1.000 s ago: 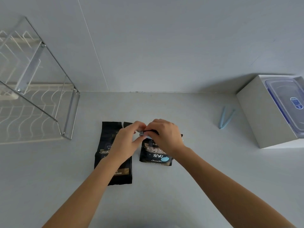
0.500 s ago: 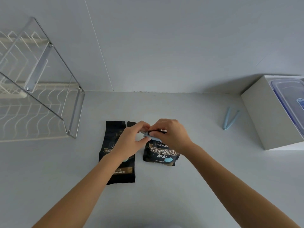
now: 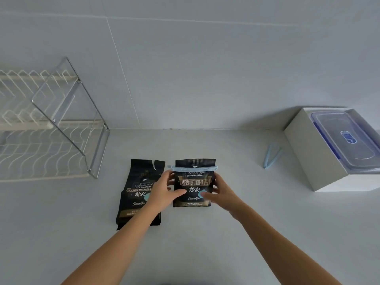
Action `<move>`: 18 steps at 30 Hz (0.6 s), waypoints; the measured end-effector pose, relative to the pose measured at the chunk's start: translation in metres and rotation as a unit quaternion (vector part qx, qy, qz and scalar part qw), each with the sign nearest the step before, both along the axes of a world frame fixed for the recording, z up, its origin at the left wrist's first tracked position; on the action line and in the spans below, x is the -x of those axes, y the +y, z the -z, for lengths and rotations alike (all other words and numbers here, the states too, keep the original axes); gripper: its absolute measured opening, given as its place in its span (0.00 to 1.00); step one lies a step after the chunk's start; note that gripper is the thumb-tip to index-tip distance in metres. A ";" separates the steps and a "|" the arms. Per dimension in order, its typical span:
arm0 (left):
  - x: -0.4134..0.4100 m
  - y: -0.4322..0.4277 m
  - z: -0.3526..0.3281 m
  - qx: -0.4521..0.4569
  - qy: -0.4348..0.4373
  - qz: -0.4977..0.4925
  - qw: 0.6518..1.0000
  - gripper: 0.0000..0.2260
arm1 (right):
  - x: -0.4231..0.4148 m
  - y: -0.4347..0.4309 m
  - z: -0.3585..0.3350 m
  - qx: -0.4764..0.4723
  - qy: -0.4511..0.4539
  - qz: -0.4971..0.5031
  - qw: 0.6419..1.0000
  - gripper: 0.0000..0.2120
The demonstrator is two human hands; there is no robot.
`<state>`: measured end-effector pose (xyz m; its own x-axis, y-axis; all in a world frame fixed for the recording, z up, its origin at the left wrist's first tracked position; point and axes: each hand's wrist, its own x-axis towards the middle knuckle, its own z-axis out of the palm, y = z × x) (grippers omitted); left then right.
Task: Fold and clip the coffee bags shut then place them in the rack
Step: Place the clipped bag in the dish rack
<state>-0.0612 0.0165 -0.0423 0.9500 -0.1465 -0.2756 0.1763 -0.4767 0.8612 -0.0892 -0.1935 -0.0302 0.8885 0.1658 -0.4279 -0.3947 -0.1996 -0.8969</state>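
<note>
I look down at a pale tabletop (image 3: 205,243). At the centre, both hands hold one black coffee bag (image 3: 193,182) by its sides, its printed face towards me. My left hand (image 3: 164,190) wraps the left edge and my right hand (image 3: 221,194) the right edge, thumbs on the front and fingers curled behind. A moment ago both hands were pinching at the bag's top. Now a blue clip (image 3: 193,168) runs straight across just under the folded top, so I judge this bag sealed and ready to move. I cannot tell whether its base touches the tabletop.

A second coffee bag (image 3: 139,194) lies flat just to the left, unclipped, partly under my left forearm. The wire rack (image 3: 61,140) stands well apart at far left. A spare clip (image 3: 271,156) lies to the right, near a white box (image 3: 312,153).
</note>
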 end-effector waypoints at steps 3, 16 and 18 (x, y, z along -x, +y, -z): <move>0.013 -0.003 -0.015 0.078 -0.010 -0.066 0.995 0.28 | 0.003 0.009 -0.012 -0.005 -0.026 0.038 0.999 0.25; 0.049 0.061 -0.154 0.223 -0.181 -0.268 0.920 0.10 | -0.022 0.091 -0.150 -0.051 -0.173 -0.041 0.983 0.28; 0.053 0.089 -0.172 0.215 -0.211 -0.285 0.910 0.13 | -0.026 0.122 -0.171 -0.065 -0.187 -0.075 0.977 0.25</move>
<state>-0.1139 0.1052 0.1300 0.9135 0.3950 0.0970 -0.0999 -0.0132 0.9949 -0.0635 -0.0715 0.1410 0.9405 0.3369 -0.0449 -0.0101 -0.1043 -0.9945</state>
